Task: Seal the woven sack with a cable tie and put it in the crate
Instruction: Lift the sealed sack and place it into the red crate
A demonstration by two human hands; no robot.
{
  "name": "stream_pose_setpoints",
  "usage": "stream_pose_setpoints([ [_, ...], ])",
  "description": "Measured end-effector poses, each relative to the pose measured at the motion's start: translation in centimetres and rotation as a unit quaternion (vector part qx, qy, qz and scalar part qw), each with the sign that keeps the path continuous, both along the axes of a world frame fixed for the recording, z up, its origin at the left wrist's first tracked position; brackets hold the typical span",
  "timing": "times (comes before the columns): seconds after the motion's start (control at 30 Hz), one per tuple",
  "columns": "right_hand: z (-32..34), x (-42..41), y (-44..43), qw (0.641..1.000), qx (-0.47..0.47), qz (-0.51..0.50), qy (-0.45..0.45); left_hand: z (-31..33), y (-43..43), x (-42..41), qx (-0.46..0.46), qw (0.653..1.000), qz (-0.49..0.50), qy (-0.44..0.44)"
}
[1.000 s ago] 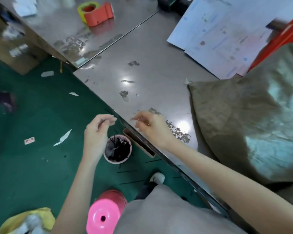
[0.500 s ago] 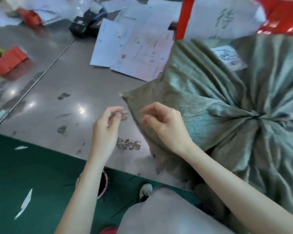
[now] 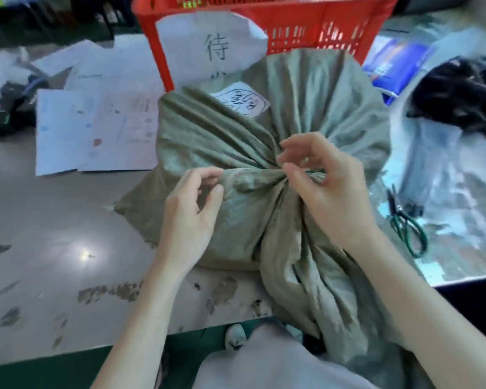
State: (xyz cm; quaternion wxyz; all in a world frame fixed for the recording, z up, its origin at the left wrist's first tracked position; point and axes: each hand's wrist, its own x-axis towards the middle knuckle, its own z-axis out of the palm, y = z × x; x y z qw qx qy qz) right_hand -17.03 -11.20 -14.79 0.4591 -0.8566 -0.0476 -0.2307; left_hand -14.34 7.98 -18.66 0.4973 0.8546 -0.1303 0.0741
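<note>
Here, I am watching the right hand point(image 3: 324, 189) pinching the gathered neck of the sack point(image 3: 306, 108) on the table point(image 3: 54, 234), with the left hand point(image 3: 192, 207) curling loosely just beside it; whether either is holding a tie I cannot tell. The red crate point(image 3: 306, 26) is standing directly behind, scissors point(image 3: 406, 223) lying right

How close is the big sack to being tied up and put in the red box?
Done: the woven sack has its mouth bunched into a neck. In hand: the right hand pinches at that neck while the left hand touches the cloth beside it; whether a cable tie is on is too blurred to tell. Left: cinching it, then lifting the sack into the red crate behind it.
</note>
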Motion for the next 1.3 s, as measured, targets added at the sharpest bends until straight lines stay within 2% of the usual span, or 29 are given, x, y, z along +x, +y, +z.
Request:
stream_pose_setpoints([
  [0.1,-0.2,-0.4,-2.6,0.996,-0.074,-0.036,0.023,-0.3,-1.4,0.3,0.069,0.997,-0.030,-0.033],
  [0.3,-0.5,-0.7,-7.3,0.958,-0.132,0.001,0.254,-1.9,-3.2,1.7,0.287,0.954,-0.081,-0.018],
  [0.4,-0.6,0.2,-8.6,0.941,-0.177,-0.008,0.289,-2.2,-3.9,3.1,0.321,0.944,-0.071,-0.015],
  [0.47,-0.7,1.1,-8.9,0.921,-0.239,-0.037,0.305,-2.1,-4.1,4.0,0.324,0.944,-0.049,-0.028],
  [0.57,-0.7,2.6,-9.4,0.899,-0.308,-0.065,0.303,-1.7,-4.3,5.7,0.358,0.932,-0.010,-0.057],
  [0.63,-1.0,3.5,-9.7,0.894,-0.314,-0.050,0.317,-1.7,-4.4,7.0,0.370,0.929,-0.001,-0.029],
  [0.73,-1.3,4.4,-10.0,0.904,-0.276,-0.014,0.327,-2.1,-4.8,8.3,0.350,0.936,-0.020,0.030],
  [0.93,-3.1,4.7,-9.6,0.943,-0.235,-0.094,0.215,-2.9,-5.8,7.9,0.284,0.957,0.030,-0.049],
  [1.07,-4.0,4.8,-9.3,0.937,-0.277,-0.132,0.165,-2.7,-6.1,7.9,0.285,0.954,0.076,-0.053],
  [1.2,-3.9,4.7,-9.2,0.929,-0.298,-0.132,0.176,-1.7,-6.3,7.4,0.309,0.946,0.091,-0.027],
  [1.3,-3.8,4.1,-9.0,0.925,-0.304,-0.137,0.184,-1.4,-6.1,7.1,0.276,0.957,0.079,-0.043],
])
